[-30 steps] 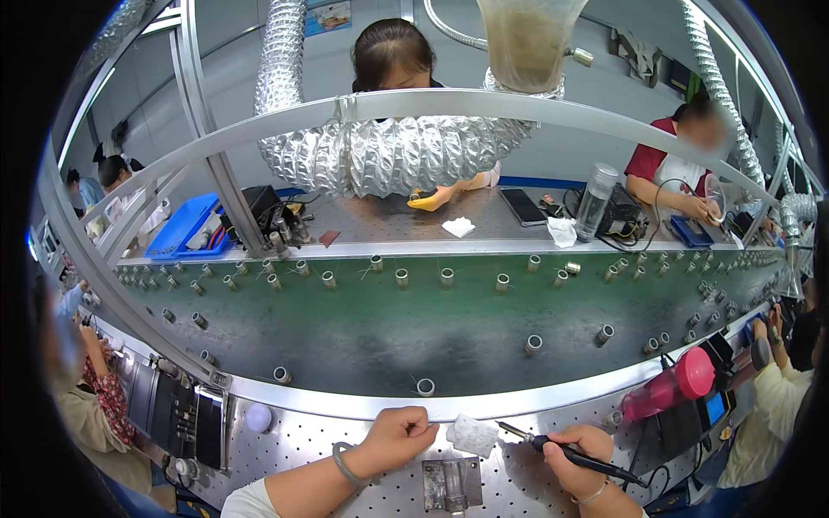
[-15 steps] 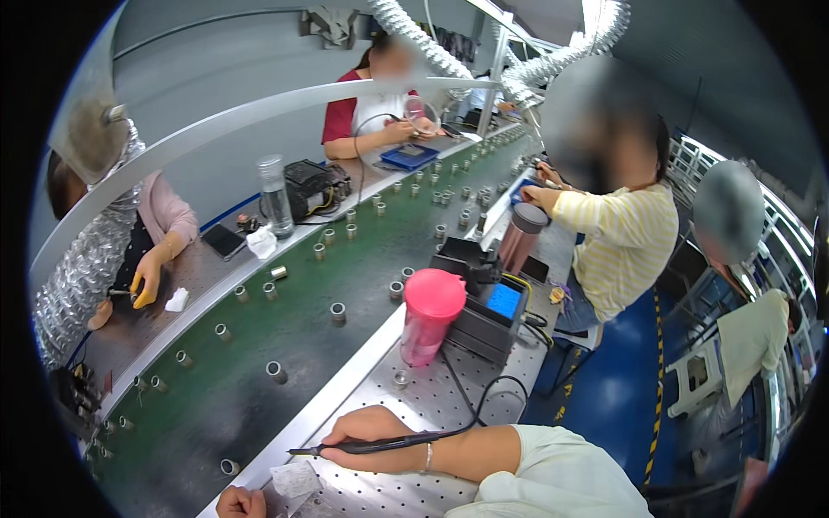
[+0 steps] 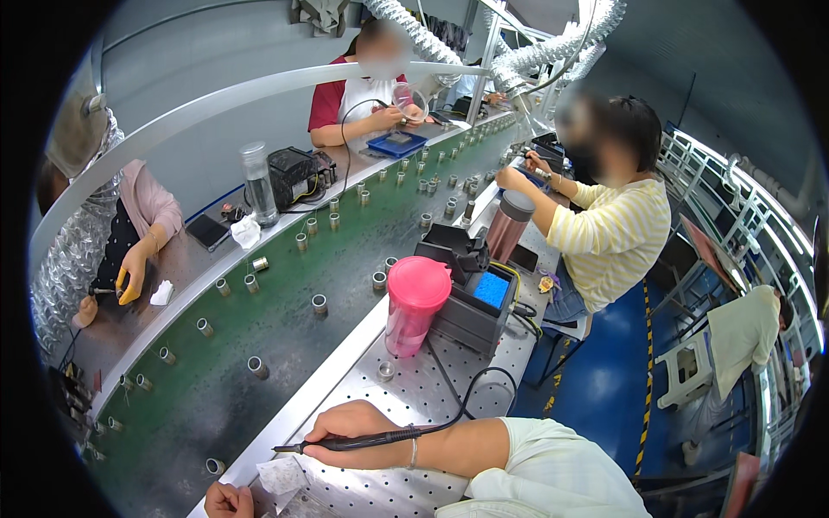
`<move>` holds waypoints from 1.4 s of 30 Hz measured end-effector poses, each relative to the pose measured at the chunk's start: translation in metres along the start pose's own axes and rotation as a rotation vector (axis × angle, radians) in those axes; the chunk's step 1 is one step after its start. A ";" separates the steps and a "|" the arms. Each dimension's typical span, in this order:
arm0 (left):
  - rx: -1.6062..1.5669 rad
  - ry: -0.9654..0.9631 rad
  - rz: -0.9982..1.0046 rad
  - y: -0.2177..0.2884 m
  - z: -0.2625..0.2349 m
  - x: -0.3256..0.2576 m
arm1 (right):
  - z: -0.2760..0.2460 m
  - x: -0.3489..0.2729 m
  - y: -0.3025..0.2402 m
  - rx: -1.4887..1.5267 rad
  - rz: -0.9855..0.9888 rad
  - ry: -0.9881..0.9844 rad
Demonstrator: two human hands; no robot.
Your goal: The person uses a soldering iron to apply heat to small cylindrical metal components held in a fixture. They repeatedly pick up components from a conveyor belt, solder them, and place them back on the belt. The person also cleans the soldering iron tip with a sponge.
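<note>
The right grip is closed around a black pen-shaped soldering iron, fingers wrapped over the front of its handle, while the rear of the handle lies along the wrist. The iron reaches across the near side of the perforated metal surface, its thin tip pointing left toward the aluminium edge strip, with no part seen touching below it. Judging by its slim build, it should feel light and stiff, with a handle that is unlikely to slip; the pointed end is the delicate part and may be hot, so the dark handle behind the metal is the place to take hold. The flexible cord loops up and away behind the wrist and could tug a little. Just left of the iron, a white sheet looks soft, thin and easily creased. Beside it, the left grip has curled fingers, but the lower edge cuts it off, so whether it holds anything cannot be made out. Farther out stand a pink-lidded cup and a black box with a blue pad.
</note>
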State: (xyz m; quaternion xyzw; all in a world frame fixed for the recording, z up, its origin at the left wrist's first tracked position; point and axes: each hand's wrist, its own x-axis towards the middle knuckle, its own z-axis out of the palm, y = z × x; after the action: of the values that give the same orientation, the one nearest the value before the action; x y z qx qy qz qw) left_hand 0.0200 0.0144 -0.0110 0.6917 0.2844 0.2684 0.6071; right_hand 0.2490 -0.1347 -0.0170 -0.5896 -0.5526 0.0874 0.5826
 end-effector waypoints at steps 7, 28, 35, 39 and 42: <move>0.022 -0.001 -0.006 0.001 0.001 0.001 | -0.002 0.000 0.001 0.000 0.014 -0.021; 1.083 0.499 0.750 0.018 -0.020 0.004 | -0.019 0.007 0.004 -0.086 -0.053 0.121; 1.144 0.453 0.714 0.009 -0.022 0.005 | -0.024 0.009 -0.002 -0.110 -0.028 0.180; 1.117 0.440 0.721 0.009 -0.020 0.004 | -0.023 0.009 -0.003 -0.115 -0.087 0.191; 1.115 0.411 0.712 0.011 -0.019 0.002 | -0.020 0.006 -0.002 -0.151 -0.087 0.151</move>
State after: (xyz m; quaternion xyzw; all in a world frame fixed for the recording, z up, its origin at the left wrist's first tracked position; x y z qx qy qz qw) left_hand 0.0088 0.0281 0.0022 0.8869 0.2447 0.3907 -0.0306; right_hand 0.2651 -0.1426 -0.0054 -0.6121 -0.5371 -0.0245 0.5798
